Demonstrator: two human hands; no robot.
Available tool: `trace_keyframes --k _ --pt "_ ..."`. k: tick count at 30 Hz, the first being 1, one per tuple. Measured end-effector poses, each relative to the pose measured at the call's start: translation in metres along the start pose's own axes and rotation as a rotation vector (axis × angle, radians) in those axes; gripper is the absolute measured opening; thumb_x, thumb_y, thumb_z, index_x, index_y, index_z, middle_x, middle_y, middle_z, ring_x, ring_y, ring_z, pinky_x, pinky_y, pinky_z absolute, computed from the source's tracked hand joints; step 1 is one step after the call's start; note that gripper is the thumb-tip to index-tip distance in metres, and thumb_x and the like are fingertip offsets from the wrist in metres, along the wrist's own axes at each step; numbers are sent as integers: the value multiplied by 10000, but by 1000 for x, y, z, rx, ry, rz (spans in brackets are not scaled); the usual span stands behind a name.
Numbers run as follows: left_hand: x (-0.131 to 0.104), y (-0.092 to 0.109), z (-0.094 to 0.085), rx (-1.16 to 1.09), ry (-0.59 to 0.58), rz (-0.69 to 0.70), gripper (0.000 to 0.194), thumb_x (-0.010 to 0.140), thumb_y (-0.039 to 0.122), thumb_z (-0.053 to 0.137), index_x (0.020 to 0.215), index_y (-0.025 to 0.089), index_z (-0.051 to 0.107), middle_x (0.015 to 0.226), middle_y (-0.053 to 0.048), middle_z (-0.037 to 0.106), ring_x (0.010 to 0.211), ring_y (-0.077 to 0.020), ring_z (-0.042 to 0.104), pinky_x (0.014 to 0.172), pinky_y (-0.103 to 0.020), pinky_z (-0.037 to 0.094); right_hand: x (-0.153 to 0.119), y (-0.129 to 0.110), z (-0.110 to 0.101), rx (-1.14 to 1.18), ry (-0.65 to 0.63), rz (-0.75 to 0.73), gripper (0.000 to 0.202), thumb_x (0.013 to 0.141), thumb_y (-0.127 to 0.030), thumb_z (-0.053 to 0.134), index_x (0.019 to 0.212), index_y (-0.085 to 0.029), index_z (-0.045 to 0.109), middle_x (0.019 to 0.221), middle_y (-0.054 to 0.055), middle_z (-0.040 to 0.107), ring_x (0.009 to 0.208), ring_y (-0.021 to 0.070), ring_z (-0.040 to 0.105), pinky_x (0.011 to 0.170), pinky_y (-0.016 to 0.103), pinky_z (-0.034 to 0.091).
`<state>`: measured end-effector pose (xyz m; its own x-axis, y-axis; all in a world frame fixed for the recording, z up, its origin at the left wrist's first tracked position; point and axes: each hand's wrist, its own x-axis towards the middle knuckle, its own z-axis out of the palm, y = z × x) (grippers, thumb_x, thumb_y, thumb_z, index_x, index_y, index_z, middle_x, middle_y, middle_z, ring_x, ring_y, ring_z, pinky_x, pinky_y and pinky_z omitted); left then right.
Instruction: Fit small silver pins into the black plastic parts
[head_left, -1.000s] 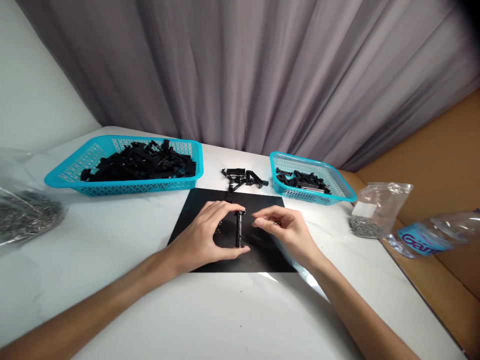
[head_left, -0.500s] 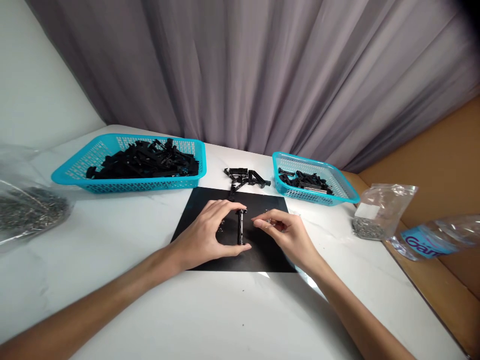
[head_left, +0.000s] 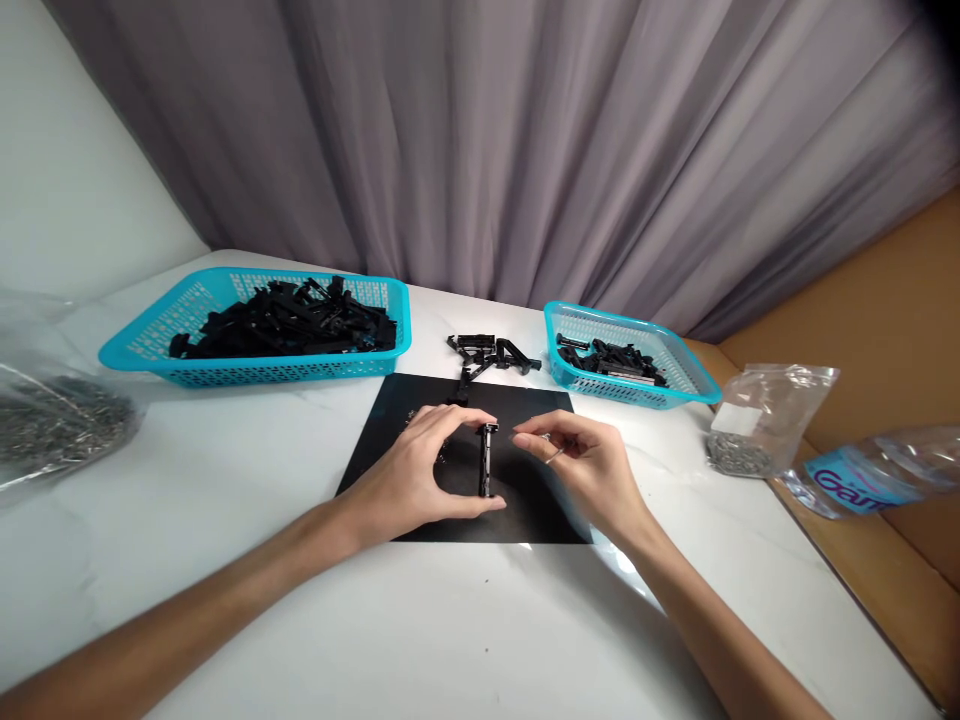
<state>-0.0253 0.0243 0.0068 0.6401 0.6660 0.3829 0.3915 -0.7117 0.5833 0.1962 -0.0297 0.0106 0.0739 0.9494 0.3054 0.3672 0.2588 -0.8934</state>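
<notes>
A slim black plastic part [head_left: 486, 462] stands upright in the picture between the thumb and forefinger of my left hand [head_left: 412, 465], above a black mat [head_left: 525, 520]. To its right, my right hand [head_left: 581, 450] is closed in a pinch around a small metal piece [head_left: 555, 456], whose thin shiny end sticks out from the fingers. The two hands are apart. Small metal bits [head_left: 442, 450] lie on the mat, partly behind my left hand.
Loose black parts [head_left: 480, 350] lie behind the mat. A blue basket [head_left: 285, 372] of black parts stands left, a smaller basket [head_left: 630, 393] right. Bags of metal pieces lie far left [head_left: 67, 420] and right [head_left: 742, 450], near a bottle [head_left: 862, 475].
My left hand has turned the black part a little and shifted it slightly right. My right hand has moved slightly right, and the small metal piece sits differently in its fingers.
</notes>
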Motion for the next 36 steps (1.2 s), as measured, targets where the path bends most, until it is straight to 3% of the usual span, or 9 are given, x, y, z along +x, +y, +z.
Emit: trace_keyframes --k 7,17,23,29,36 --pt "-3 0 3 -19 -13 12 685 693 482 889 1249 265 554 1252 -50 657 1185 -284 574 1022 -465 498 -3 -13 16 30 52 -191 63 929 -226 698 896 -232 751 961 21 730 764 150 605 598 280 410" --pt "-3 2 4 -21 26 32 673 701 452 892 1245 255 548 1196 -39 671 1133 -271 589 1013 -466 492 -7 -11 28 -27 113 -243 102 922 -159 691 904 -235 757 938 30 719 795 168 643 576 295 436" --pt "-3 3 4 -23 32 53 670 709 430 891 1253 250 547 1208 -40 663 1137 -266 587 994 -453 502 -11 -3 34 -180 208 -409 131 953 -123 642 952 -224 724 977 46 704 777 150 659 525 270 476" --pt "-4 2 5 -20 51 83 645 734 414 875 1264 262 542 1218 -40 656 1156 -261 576 1000 -449 507 -14 1 40 -333 264 -517 154 970 -88 612 1017 -213 689 1001 53 698 841 156 699 654 285 577" --pt "-3 4 4 -23 71 83 637 730 386 872 1266 258 552 1217 -45 662 1147 -266 590 997 -450 514 -14 4 40 -438 366 -610 135 952 -95 652 1001 -213 699 968 52 720 798 151 710 656 268 578"
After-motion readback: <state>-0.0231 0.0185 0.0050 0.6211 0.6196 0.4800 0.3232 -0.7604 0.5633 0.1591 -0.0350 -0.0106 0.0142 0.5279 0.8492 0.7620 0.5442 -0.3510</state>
